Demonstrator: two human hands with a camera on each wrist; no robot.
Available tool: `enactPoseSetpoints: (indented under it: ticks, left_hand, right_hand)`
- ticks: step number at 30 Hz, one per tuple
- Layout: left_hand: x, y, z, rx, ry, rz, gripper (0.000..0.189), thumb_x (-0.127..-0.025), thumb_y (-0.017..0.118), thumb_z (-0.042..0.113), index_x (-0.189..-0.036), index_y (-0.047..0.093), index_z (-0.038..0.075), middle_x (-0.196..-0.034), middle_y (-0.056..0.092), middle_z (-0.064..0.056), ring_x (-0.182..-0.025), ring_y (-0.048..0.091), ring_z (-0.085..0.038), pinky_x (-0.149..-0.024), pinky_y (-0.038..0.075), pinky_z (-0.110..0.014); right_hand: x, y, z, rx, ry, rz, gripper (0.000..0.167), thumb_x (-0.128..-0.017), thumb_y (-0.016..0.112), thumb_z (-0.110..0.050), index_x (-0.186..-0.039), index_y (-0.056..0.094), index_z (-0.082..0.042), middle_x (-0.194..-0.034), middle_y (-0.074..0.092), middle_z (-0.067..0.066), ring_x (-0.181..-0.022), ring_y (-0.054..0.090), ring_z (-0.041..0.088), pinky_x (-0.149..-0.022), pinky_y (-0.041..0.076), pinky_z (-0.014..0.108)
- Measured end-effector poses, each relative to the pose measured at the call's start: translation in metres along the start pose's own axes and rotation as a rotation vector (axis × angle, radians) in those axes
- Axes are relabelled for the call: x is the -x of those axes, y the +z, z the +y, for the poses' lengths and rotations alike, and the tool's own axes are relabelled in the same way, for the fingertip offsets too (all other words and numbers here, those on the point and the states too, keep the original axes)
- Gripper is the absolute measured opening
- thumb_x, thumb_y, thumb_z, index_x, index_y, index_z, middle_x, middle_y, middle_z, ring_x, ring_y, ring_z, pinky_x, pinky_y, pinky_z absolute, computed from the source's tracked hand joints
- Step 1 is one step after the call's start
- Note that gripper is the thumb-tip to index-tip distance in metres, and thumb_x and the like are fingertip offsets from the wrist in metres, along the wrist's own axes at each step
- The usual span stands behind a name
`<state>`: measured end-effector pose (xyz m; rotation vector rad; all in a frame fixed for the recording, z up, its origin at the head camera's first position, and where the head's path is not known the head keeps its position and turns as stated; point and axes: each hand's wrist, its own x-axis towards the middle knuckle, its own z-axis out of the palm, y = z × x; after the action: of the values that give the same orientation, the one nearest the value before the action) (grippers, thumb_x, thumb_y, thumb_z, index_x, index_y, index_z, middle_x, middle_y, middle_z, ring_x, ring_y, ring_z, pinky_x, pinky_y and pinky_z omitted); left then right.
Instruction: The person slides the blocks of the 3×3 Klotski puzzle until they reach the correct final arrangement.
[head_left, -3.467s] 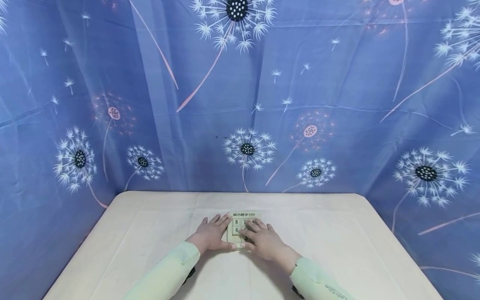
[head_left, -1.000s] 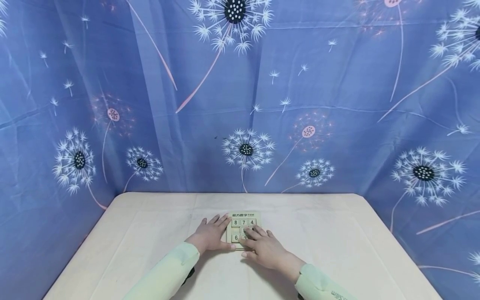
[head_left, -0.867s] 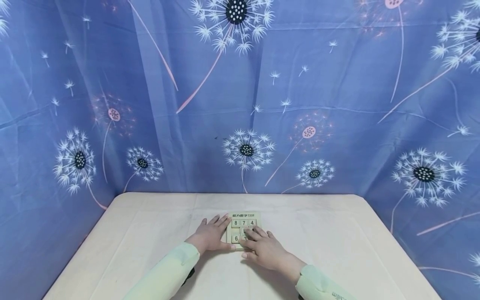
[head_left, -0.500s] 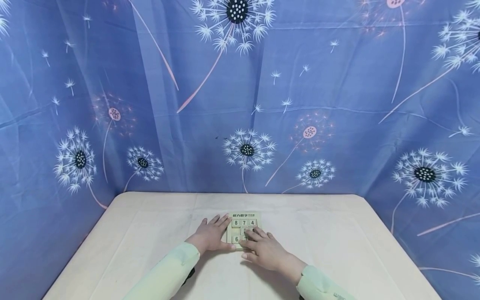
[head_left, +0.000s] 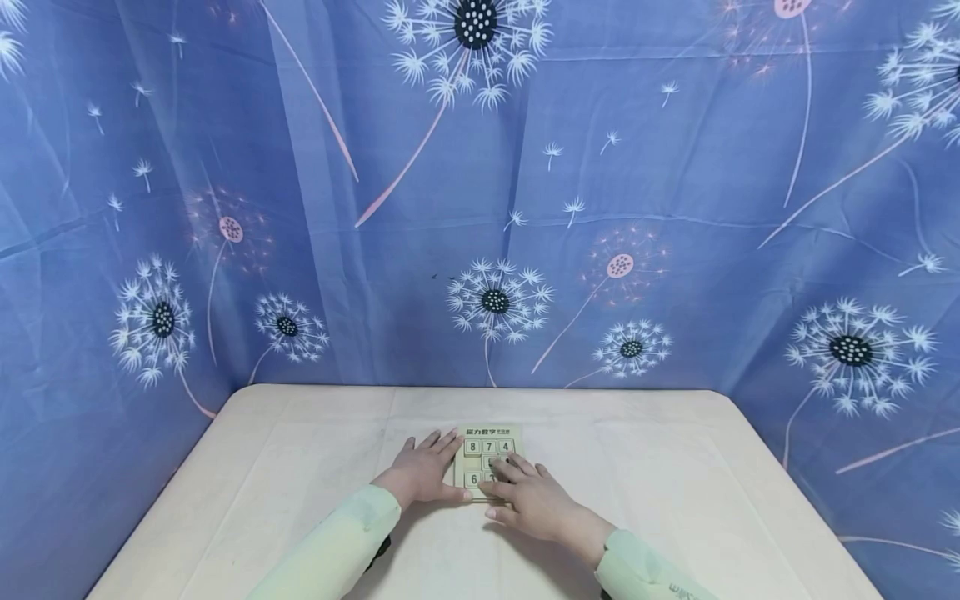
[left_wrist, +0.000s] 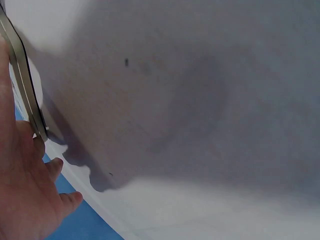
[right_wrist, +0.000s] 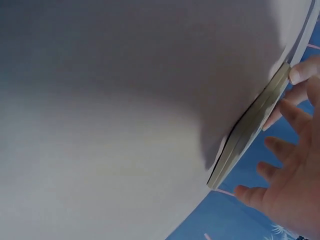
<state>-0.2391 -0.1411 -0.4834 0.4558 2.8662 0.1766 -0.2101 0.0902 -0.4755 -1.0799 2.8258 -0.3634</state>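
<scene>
A pale green number slide puzzle (head_left: pixel 487 432) lies flat on the table, with printed characters along its top edge. Tiles 8, 7 and 4 fill its top row, and the 6 tile (head_left: pixel 473 479) sits at bottom left. Above the 6, the left slot of the middle row is bare. My left hand (head_left: pixel 426 468) is spread along the left side, fingertips at the upper left edge and thumb at the bottom edge. My right hand (head_left: pixel 536 500) reaches over the lower right tiles with extended fingers and partly hides them; its thumb is off the board.
A cream-covered table (head_left: pixel 315 433) carries the puzzle near its middle. Behind and on both sides hangs a blue curtain (head_left: pixel 420 333) printed with dandelions. Light green sleeves (head_left: pixel 330 546) cover both forearms.
Since the oldest frame, the 6 tile has moved down from the middle row to the bottom row. The right hand has shifted slightly right, uncovering the 4; the left hand has stayed put.
</scene>
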Motion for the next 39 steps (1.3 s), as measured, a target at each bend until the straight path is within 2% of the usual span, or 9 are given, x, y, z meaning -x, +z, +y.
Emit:
enactPoseSetpoints:
  ticks: [8,18,39]
  left_hand:
    - [-0.002,0.001,-0.001,-0.007,0.005,-0.005,0.099,-0.086,0.064,0.073,-0.162,0.031,0.018,-0.171,0.030,0.000,-0.158,0.031,-0.029,-0.126,0.029,-0.061]
    - [0.000,-0.001,0.001,-0.014,0.003,-0.004,0.099,-0.086,0.063,0.073,-0.162,0.032,0.018,-0.171,0.030,0.001,-0.158,0.031,-0.029,-0.126,0.029,-0.060]
    - [0.000,-0.001,0.001,-0.011,0.011,-0.006,0.100,-0.086,0.064,0.074,-0.162,0.032,0.018,-0.171,0.030,0.000,-0.158,0.031,-0.029,-0.126,0.029,-0.061]
  right_hand:
    - [-0.007,-0.006,0.003,0.000,0.001,0.048,0.051,-0.102,0.057,-0.044,-0.144,0.060,-0.016,-0.156,0.050,0.019,-0.147,0.042,0.048,-0.109,0.040,0.076]
    - [-0.019,0.000,0.011,0.016,0.046,0.075,0.052,-0.102,0.056,-0.045,-0.146,0.058,-0.016,-0.157,0.048,0.019,-0.147,0.042,0.048,-0.110,0.039,0.076]
    - [-0.037,-0.001,0.013,0.036,0.110,0.046,0.053,-0.103,0.055,-0.047,-0.146,0.058,-0.015,-0.157,0.050,0.016,-0.148,0.041,0.045,-0.111,0.040,0.075]
